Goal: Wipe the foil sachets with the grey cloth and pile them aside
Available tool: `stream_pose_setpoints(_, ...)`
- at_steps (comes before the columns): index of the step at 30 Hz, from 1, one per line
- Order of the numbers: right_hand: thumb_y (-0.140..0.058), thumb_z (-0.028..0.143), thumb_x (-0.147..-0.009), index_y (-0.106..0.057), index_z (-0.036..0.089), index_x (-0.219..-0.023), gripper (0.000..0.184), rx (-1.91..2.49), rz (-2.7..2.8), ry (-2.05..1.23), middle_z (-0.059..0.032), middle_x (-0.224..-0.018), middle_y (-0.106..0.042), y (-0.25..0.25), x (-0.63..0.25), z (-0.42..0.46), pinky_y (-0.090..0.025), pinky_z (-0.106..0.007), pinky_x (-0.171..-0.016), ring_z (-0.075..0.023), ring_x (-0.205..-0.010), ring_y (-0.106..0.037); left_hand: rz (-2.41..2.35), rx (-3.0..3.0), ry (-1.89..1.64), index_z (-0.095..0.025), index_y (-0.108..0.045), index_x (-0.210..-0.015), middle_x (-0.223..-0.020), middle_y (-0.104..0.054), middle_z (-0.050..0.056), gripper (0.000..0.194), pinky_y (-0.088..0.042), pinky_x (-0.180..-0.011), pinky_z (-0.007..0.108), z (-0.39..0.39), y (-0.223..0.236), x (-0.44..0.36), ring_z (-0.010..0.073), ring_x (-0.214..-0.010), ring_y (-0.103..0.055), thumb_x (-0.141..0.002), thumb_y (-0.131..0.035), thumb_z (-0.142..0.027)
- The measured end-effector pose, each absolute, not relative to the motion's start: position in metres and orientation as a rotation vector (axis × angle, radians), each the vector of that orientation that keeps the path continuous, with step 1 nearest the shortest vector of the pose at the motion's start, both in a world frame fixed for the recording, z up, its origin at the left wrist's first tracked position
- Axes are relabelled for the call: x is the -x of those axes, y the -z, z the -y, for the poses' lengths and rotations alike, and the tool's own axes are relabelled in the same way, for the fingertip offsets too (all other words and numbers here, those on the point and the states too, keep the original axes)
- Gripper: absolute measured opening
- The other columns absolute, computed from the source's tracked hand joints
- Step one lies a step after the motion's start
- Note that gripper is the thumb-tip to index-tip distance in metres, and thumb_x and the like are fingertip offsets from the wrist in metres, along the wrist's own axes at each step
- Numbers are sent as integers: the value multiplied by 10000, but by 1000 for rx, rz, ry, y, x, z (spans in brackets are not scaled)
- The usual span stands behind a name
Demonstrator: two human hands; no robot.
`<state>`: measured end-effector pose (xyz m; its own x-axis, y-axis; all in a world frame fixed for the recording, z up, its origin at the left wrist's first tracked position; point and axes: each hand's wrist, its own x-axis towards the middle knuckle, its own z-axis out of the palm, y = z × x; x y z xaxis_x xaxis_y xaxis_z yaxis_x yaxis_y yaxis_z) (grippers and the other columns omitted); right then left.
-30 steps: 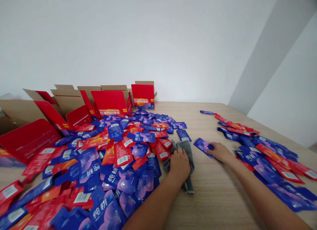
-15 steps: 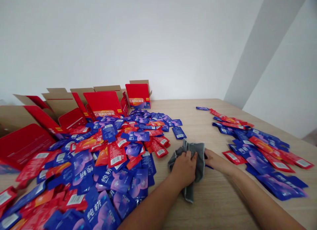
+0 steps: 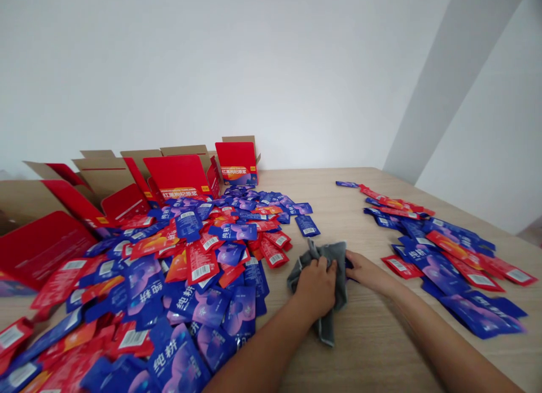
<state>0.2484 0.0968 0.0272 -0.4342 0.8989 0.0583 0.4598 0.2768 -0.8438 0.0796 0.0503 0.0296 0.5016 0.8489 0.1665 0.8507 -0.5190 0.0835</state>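
A grey cloth (image 3: pixel 340 294) with pale edging lies bunched at the middle of the table. My left hand (image 3: pixel 317 285) is closed over it, fingers curled into the fabric. At the cloth's right edge my right hand (image 3: pixel 364 270) pinches a blue pouch (image 3: pixel 349 264). Only a small dark-blue bit of that pouch shows; the cloth and fingers hide the rest. Left of the hands spreads a large heap of blue and red pouches (image 3: pixel 199 263). To their right lies a looser row of the same pouches (image 3: pixel 436 263).
Several open red cardboard boxes (image 3: pixel 175 175) stand behind the heap at the left and back. One more red box (image 3: pixel 237 158) is at the far end, near the white wall (image 3: pixel 296 71). Bare wooden table (image 3: pixel 339 218) shows between the heap and the right-hand row.
My right hand has shifted slightly left and up against the cloth, and less of its blue pouch shows. The cloth's right side has drawn in a little. My left hand stays nearly in place.
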Motion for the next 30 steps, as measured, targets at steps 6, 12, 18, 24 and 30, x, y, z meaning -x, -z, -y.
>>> stream_pose_setpoints(6,-581,226,-606,-662,151,-1013,422,1322,1994,-1054,-93,-1068,-682,-32,-251,-95,-406,-420,-973,-272,-1026,-595,1832,2528,314,-31,-487,-1266,-1080,-545,205,426,-493,-716,371,-68,-28,-77,290,-951,-554,-854,-403,-96)
stream_pose_setpoints(12,-599,286,-609,-687,181,-943,361,1358,1807,-1070,-49,-904,-714,-35,-263,-92,-477,-385,-846,-243,-851,-640,1961,2457,531,-76,-483,-1294,-1160,-539,170,477,-478,-828,335,-70,-28,-60,257,-1011,-556,-817,-470,-80)
stream_pose_setpoints(18,-503,315,-707,-740,230,-824,278,1218,1856,-927,-53,-1164,-662,-50,-283,-89,-396,-404,-981,-270,-1099,-573,2098,2333,832,-161,-414,-1362,-1202,-535,100,466,-401,-948,228,-71,-31,-50,161,-1104,-529,-918,-293,-88)
stream_pose_setpoints(24,-598,396,-687,-683,182,-1045,426,1640,1976,-609,-113,-1027,-690,-35,-282,-96,-466,-393,-867,-272,-943,-618,2063,2380,854,-173,-452,-1338,-1166,-545,103,451,-434,-902,259,-72,-31,-53,185,-1045,-556,-912,-322,-107)
stream_pose_setpoints(30,-606,237,-636,-653,155,-983,360,1594,2223,-566,-108,-939,-685,-25,-256,-93,-474,-355,-808,-252,-874,-614,1803,2579,628,-165,-428,-1352,-1152,-525,113,481,-435,-884,297,-57,-29,-68,214,-1027,-532,-875,-383,-120)
